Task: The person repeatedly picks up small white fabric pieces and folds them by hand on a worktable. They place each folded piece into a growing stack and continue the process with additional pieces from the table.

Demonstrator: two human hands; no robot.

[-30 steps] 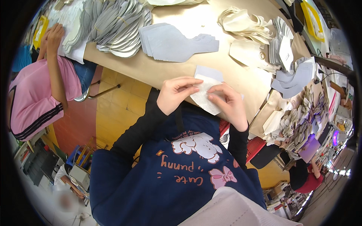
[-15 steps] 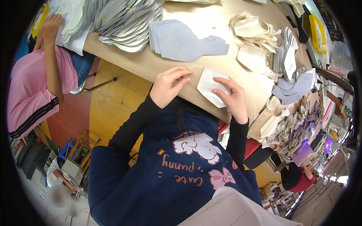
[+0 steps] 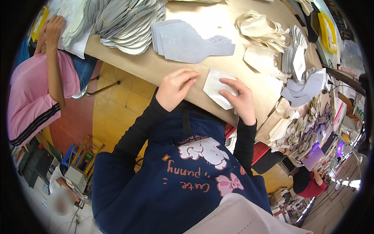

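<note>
My right hand (image 3: 242, 98) is over a small stack of whitish, straight-edged pieces (image 3: 213, 84) at the table's near edge. Its thumb and forefinger rest apart on top, covering the stack's right side. Left of the stack, my left hand (image 3: 176, 89) hovers above the table edge. Its fingers are bent toward the thumb, with a gap between them and nothing visible inside. Just beyond both hands lies a fanned pile of grey-blue cut pieces (image 3: 183, 41), wide at the left and narrow at the right.
The brown-covered table (image 3: 128, 62) holds banded grey bundles (image 3: 128, 23) at the far left. Cream pieces (image 3: 263, 31) and a grey stack (image 3: 294, 52) lie at the right. A person in pink (image 3: 43, 82) sits at the left. Stools and other people are farther off.
The view has shifted very slightly. Both hands keep nearly the same pose, and the whitish stack stays under my right fingers.
</note>
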